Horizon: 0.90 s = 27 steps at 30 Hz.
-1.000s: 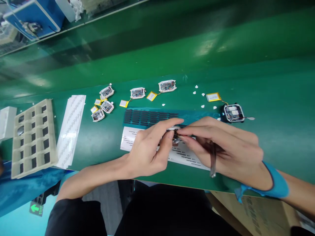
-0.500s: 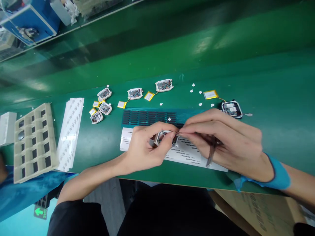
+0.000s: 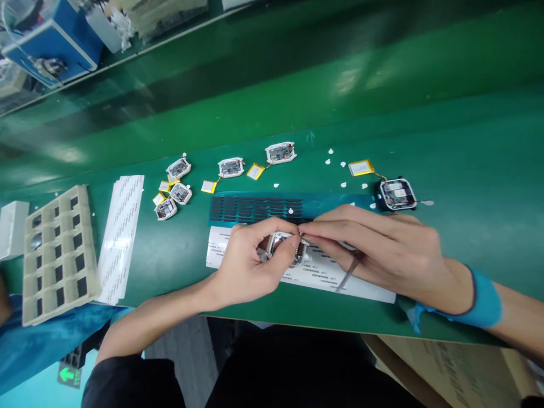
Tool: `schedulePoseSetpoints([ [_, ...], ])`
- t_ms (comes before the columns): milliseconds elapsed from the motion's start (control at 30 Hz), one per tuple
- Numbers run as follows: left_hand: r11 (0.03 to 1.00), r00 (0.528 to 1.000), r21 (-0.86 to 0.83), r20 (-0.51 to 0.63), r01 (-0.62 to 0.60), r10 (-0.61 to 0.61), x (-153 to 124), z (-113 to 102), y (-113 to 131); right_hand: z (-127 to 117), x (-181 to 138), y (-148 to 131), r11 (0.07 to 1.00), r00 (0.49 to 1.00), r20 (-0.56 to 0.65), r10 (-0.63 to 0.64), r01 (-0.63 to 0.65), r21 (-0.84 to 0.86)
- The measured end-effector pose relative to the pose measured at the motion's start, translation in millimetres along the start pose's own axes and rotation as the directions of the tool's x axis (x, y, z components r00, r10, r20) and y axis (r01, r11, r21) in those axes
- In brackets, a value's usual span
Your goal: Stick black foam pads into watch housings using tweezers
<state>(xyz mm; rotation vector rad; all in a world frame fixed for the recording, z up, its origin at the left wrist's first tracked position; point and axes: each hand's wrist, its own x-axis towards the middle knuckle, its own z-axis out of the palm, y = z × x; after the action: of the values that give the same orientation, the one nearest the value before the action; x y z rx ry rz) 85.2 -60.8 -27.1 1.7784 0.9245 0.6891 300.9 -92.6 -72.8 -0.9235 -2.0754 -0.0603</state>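
My left hand [image 3: 250,266] grips a small white watch case [image 3: 275,242] with a circuit board inside, thumb and forefinger at its sides. At the case's right edge, the fingertips of my right hand [image 3: 382,249] are pinched together; whatever lies between them is too small to make out. Metal tweezers [image 3: 349,273] are tucked in the same hand, pointing down and left. Below both hands lies a white printed backing sheet [image 3: 327,276]. Just behind it is a blue film [image 3: 325,202] bearing rows of black strips [image 3: 255,208].
Several white watch cases [image 3: 232,166] with yellow-edged batteries [image 3: 255,171] lie behind. A black watch case [image 3: 397,194] with its battery [image 3: 361,168] sits at right, among small white stickers [image 3: 343,164]. Leftward are white strips [image 3: 121,238], a beige compartment tray [image 3: 91,266] and a white box [image 3: 13,229].
Both hands and the case stay together, with the right hand shifted slightly left. The tweezers have swung to a lower, more leftward slant. The whole view has shifted slightly.
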Motion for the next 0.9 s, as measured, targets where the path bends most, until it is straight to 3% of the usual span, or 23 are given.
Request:
schedulePoseSetpoints([
  [267,0.972,0.983,-0.153,0.084,0.176,-0.165,-1,2,-2,3,-1,1,0.987,0.994,-0.049,-0.099,0.092,-0.129],
  [367,0.963,0.982,-0.206,0.104,0.175,-0.157,0,1,-4,0,4,4,0.988,0.995,-0.094,-0.032,0.017,-0.153],
  [467,0.969,0.994,-0.221,0.039,0.113,-0.106,3,-2,-10,-3,10,9,0.985,0.982,-0.155,0.103,-0.122,-0.120],
  [533,0.968,0.997,-0.235,0.012,0.083,-0.083,5,-3,-13,-3,10,10,0.981,0.980,-0.147,0.132,-0.151,-0.125],
  [733,0.966,0.990,-0.235,0.113,0.111,-0.087,3,-2,-13,3,-1,8,0.975,0.994,-0.038,-0.098,0.088,-0.202],
  [900,0.969,0.997,-0.237,0.057,0.069,-0.057,2,-2,-13,-1,-3,11,0.970,0.989,-0.052,-0.136,0.123,-0.212],
])
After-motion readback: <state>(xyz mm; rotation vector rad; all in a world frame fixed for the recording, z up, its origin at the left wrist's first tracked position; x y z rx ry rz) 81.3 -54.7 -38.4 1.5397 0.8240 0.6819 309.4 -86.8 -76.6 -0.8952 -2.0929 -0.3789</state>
